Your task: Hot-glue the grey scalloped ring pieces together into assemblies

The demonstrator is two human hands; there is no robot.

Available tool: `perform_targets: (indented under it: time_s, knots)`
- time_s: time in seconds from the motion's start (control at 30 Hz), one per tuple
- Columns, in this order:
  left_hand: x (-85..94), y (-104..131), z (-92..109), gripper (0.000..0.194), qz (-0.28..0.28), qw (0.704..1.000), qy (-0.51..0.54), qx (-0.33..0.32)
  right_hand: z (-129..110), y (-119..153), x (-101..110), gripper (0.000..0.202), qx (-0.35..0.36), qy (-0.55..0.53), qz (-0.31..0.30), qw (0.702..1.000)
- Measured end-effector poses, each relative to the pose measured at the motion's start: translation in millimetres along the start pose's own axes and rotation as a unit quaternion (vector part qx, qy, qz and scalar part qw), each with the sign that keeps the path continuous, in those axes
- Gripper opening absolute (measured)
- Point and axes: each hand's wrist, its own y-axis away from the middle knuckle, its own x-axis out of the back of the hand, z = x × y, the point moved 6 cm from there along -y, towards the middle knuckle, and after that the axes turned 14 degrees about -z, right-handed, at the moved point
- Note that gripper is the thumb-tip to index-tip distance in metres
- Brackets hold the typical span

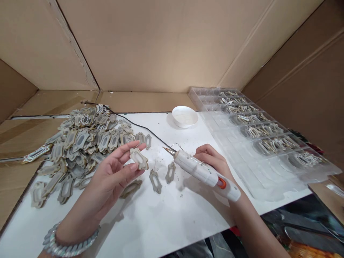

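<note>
My left hand [115, 172] pinches a small hollow frame piece [139, 158] with scalloped edges between thumb and fingers, raised above the white board. Across my right hand [211, 157] lies a white glue gun [197, 168] with a copper-coloured tip and an orange trigger. The right fingers are curled behind its barrel, so their hold is partly hidden. The tip points left towards the held piece. Below, two loose frame pieces [155, 181] lie flat between the hands, and another frame piece [130, 189] rests beside my left hand.
A large heap of similar pieces [80, 143] covers the left side. A white bowl [185, 116] stands at the back. On the right, a clear compartment tray [236, 157] holds rows of small metal pieces. A black cord [139, 125] crosses the board. Cardboard walls [161, 43] surround the workplace.
</note>
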Motion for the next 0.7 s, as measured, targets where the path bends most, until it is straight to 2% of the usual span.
perform_targets:
  time_s: [0.7]
  knots:
    - [9.7,-5.0,-3.7,0.053,0.049,0.998,0.025,0.002,2.9,-1.0,-1.6,0.013,-0.011,-0.030,-0.013,0.999]
